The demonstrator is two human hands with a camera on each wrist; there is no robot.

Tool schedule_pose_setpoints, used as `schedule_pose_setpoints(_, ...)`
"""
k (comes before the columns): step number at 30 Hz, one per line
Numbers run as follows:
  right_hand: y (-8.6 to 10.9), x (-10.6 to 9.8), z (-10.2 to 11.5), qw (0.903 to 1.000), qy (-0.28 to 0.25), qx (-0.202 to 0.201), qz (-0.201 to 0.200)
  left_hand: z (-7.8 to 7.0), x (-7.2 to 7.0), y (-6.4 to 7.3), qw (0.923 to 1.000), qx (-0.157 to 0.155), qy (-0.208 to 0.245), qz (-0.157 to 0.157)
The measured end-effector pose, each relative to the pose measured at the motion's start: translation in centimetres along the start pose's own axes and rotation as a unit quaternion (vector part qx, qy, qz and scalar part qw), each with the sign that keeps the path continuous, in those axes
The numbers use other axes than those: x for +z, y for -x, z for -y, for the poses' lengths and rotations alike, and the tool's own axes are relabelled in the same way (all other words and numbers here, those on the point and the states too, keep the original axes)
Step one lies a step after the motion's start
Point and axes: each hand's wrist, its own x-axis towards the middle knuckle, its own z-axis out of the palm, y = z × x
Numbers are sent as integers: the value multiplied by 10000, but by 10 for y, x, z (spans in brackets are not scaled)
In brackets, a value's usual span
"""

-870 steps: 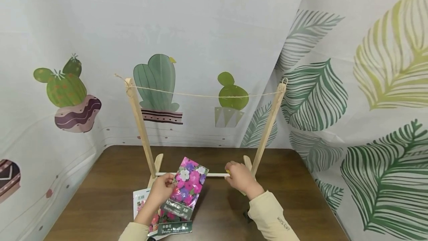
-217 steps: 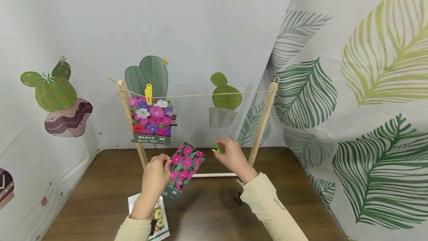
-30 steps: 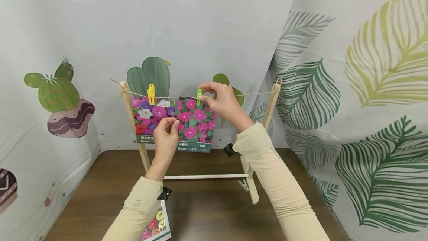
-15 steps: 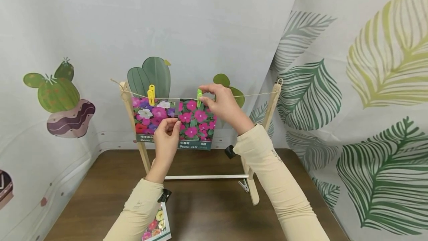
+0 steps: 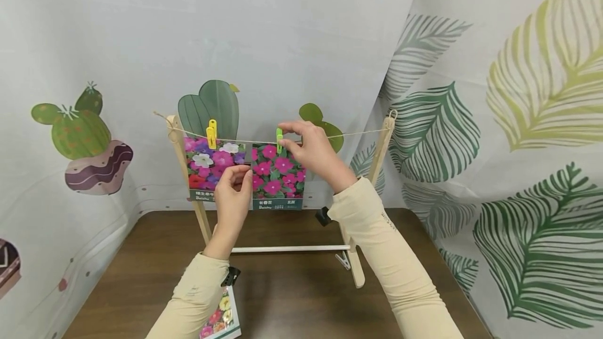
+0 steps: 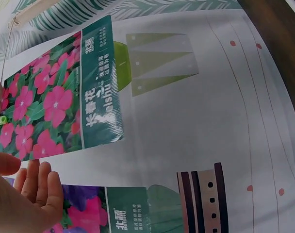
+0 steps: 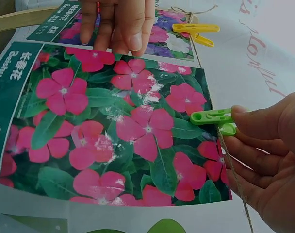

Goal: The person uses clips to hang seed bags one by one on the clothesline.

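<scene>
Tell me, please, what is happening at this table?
A person's right hand pinches a bright green plastic clothespin at the top edge of a glossy green packet with pink flowers, along a thin beige string. The left hand is by that packet's left edge; whether it touches is unclear. A multicoloured flower packet hangs from a yellow plastic clothespin. A third packet lies on the brown table.

Packets [image 5: 278, 177] on line [image 5: 358, 133], rack [image 5: 381, 153] on table [image 5: 292, 300]
</scene>
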Motion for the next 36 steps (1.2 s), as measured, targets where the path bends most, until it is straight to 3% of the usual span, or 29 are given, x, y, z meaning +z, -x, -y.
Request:
schedule_pose_setpoints(14,5,1,-3,9998,15,-163,-141,-5,-6,1,9994,263,41,-205)
schedule_pose_setpoints(17,9,1,-4,9994,-112,-206,-260,-19,-9,4,9994,277,-16,-208)
schedule_pose_setpoints(21,15,1,-7,9975,-326,-324,-528,-22,-13,6,9993,309,-104,-155)
schedule_pose_setpoints(24,20,1,-11,9945,-487,-476,-793,-14,-15,5,9993,331,-154,-91)
schedule_pose_setpoints(36,35,1,-23,9751,-1026,-1155,-1591,-19,-23,7,9980,501,-310,-233)
